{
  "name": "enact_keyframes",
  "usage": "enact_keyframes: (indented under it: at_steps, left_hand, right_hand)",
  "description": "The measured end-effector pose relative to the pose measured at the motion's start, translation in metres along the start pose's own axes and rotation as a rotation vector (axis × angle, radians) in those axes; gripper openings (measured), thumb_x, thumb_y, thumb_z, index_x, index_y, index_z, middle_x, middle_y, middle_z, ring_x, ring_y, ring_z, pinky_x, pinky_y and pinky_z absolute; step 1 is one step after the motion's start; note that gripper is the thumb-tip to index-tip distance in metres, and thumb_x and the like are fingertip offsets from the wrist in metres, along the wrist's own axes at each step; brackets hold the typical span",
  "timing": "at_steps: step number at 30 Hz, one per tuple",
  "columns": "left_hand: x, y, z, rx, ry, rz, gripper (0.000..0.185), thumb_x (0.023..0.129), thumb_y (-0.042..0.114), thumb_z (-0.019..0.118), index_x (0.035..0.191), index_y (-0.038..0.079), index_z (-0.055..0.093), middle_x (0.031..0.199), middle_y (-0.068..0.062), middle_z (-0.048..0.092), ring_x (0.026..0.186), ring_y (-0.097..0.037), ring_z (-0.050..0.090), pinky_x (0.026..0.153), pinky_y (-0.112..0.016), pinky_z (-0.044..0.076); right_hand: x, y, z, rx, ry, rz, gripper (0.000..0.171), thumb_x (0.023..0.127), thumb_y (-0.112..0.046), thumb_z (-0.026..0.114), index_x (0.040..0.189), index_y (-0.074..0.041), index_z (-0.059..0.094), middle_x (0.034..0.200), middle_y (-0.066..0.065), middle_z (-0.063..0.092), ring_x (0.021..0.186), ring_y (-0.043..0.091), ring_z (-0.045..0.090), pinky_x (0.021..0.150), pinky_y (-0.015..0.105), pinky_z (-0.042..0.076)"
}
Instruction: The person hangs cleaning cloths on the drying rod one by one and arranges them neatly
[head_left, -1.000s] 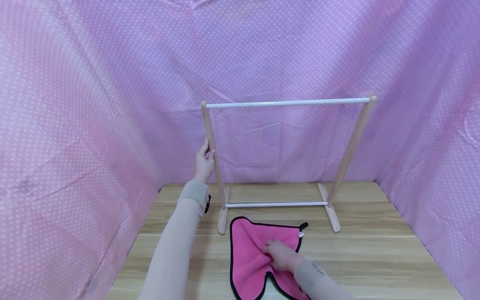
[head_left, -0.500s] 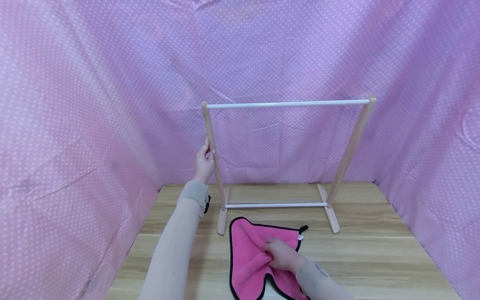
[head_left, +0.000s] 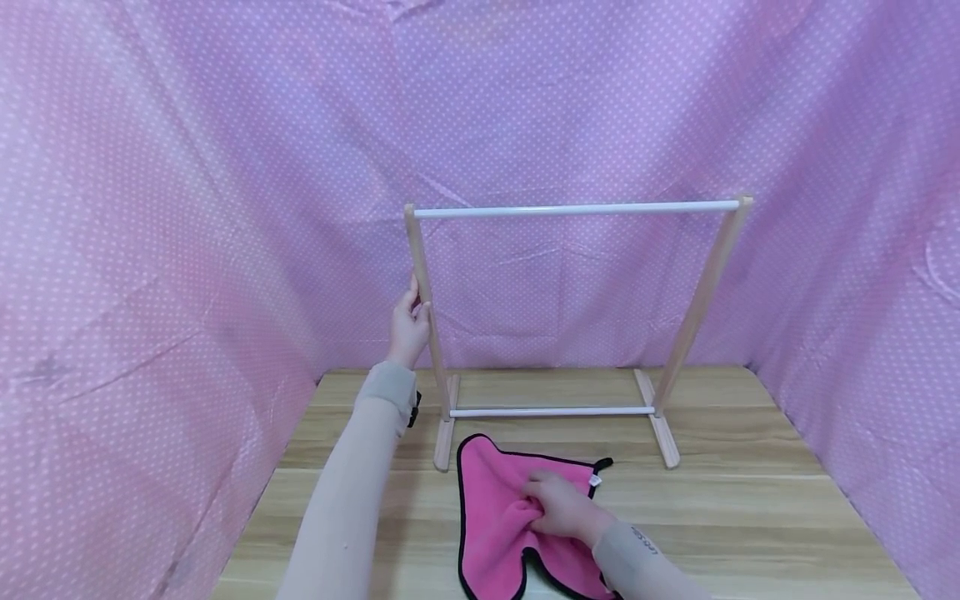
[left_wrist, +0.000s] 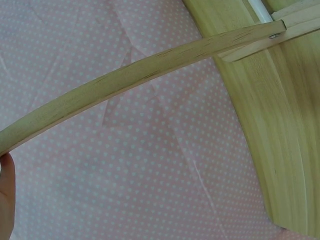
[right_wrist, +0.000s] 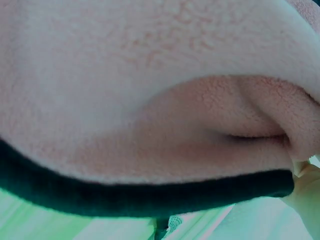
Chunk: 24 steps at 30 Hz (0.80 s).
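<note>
Nearest to the person, the right hand (head_left: 561, 510) lies on a pink cloth (head_left: 498, 508) with black edging, spread on the wooden desk (head_left: 750, 517). The fingers are curled into the fabric, bunching it into folds at the middle of the cloth, so this grip is clenched on the cloth. The cloth runs roughly from the near edge of the view away toward the rack, with its far hem just in front of the rack's left foot. A small black loop and a white tag (head_left: 597, 479) sit at its far right corner. In the right wrist view the pink cloth (right_wrist: 150, 100) fills nearly the whole picture, its black hem crossing the lower part.

Farther back stands a wooden rack (head_left: 701, 292) with two slanted uprights on flat feet. A white top rail (head_left: 573, 208) runs left to right between the post tops, and a white lower rail (head_left: 551, 411) joins the feet. The left hand (head_left: 408, 325) grasps the left post (head_left: 426, 317) about halfway up, its thumb and fingers wrapped round it. In the left wrist view only a fingertip shows, against the left post (left_wrist: 140, 77).

Pink dotted fabric (head_left: 187, 208) hangs behind and to both sides.
</note>
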<state>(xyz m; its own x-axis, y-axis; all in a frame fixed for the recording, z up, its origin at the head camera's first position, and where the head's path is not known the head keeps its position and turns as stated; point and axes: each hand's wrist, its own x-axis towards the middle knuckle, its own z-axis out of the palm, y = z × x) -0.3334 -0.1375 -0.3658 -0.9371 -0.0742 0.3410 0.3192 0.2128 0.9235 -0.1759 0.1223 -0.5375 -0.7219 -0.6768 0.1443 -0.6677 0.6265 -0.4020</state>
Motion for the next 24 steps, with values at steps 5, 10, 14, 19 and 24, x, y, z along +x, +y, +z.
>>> enact_keyframes:
  at_steps: [5,10,14,19,24]
  left_hand:
    - [0.0,0.0,0.0,-0.027,-0.012,-0.027,0.062,0.098,-0.003,0.042,0.151,0.017,0.017,0.151,-0.016,0.033,0.136,-0.028,0.036,0.11,-0.036,0.039]
    - [0.0,0.0,0.0,-0.016,-0.019,-0.037,0.062,0.098,-0.002,0.042,0.151,0.018,0.016,0.152,-0.013,0.03,0.137,-0.027,0.035,0.111,-0.036,0.038]
    - [0.001,0.0,-0.001,-0.014,-0.028,-0.041,0.062,0.098,-0.001,0.042,0.151,0.018,0.016,0.153,-0.011,0.029,0.138,-0.026,0.035,0.111,-0.035,0.037]
    - [0.003,-0.001,-0.001,-0.012,-0.029,-0.035,0.062,0.098,-0.001,0.042,0.151,0.017,0.016,0.155,-0.009,0.026,0.138,-0.025,0.033,0.112,-0.034,0.036]
    - [0.004,-0.002,-0.002,-0.002,-0.029,-0.02,0.062,0.098,-0.002,0.043,0.151,0.017,0.017,0.154,-0.011,0.028,0.138,-0.026,0.034,0.113,-0.035,0.034]
  right_hand:
    - [0.002,-0.004,-0.006,0.035,-0.009,0.014,0.022,0.067,-0.011,0.077,0.081,-0.016,0.062,0.081,-0.01,0.043,0.07,0.003,0.037,0.061,0.015,0.036]
    - [0.004,-0.006,-0.012,0.052,0.009,0.013,0.021,0.067,-0.009,0.076,0.079,-0.017,0.061,0.08,-0.011,0.04,0.069,0.002,0.037,0.06,0.013,0.036]
    - [0.008,-0.008,-0.017,0.06,0.036,-0.003,0.024,0.066,-0.006,0.075,0.073,-0.018,0.055,0.079,-0.011,0.037,0.068,0.002,0.035,0.057,0.012,0.034]
    - [0.011,-0.009,-0.024,0.042,0.055,-0.016,0.025,0.066,-0.006,0.074,0.073,-0.019,0.053,0.079,-0.012,0.037,0.073,0.005,0.036,0.061,0.014,0.032]
    - [0.016,-0.011,-0.03,0.033,0.079,-0.032,0.024,0.066,-0.006,0.074,0.077,-0.019,0.056,0.085,-0.011,0.046,0.076,0.006,0.04,0.063,0.015,0.036]
